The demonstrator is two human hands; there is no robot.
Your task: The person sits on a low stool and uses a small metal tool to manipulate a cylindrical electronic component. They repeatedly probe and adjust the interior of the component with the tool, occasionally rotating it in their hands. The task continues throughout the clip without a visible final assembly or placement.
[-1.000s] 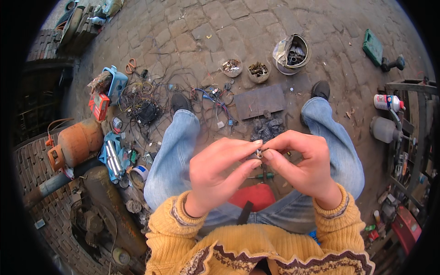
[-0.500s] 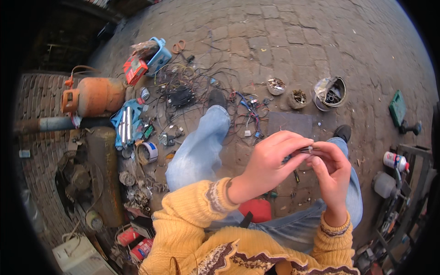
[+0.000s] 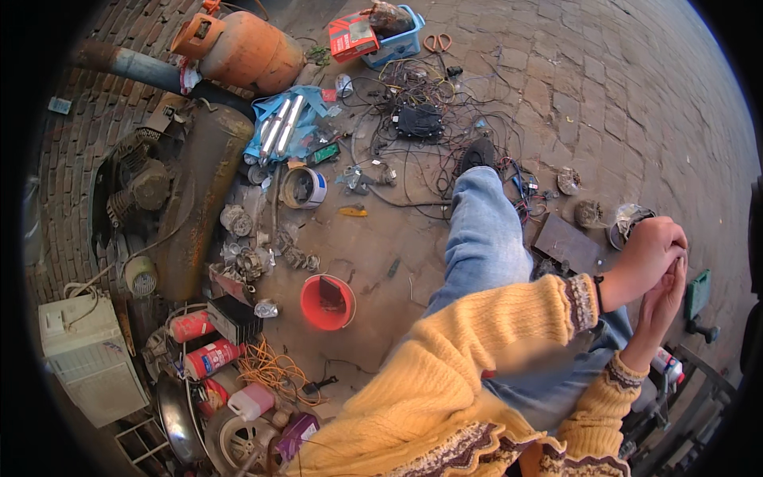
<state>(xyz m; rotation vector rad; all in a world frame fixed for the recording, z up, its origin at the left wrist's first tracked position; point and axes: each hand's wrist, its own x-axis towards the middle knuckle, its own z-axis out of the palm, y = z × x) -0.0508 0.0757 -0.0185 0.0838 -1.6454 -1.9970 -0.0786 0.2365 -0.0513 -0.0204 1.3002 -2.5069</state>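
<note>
My left hand (image 3: 642,258) and my right hand (image 3: 661,306) are pressed together at the right, above my bent knee. The left hand's fingers curl over at the top. From below, the right hand's fingers reach up against them. Whatever sits between the fingers is hidden from this angle. Just beyond my left hand is a bucket (image 3: 619,235) lined with plastic. Near it stand two small tubs of metal bits, a nearer tub (image 3: 590,213) and a farther tub (image 3: 568,181). A flat dark plate (image 3: 568,243) lies on the ground left of my hands.
A red bucket (image 3: 305,306) stands on the paving left of my leg. Tangled cables (image 3: 437,87) surround a black box (image 3: 417,122) past my shoe. An orange gas cylinder (image 3: 254,52), a rusty tank (image 3: 203,191) and red extinguishers (image 3: 213,359) line the left. A green case (image 3: 698,294) lies right.
The view has swung left, so the ground items sit farther right and more shows at left. My hands have turned; the small thin piece seen between their fingertips is now out of sight.
</note>
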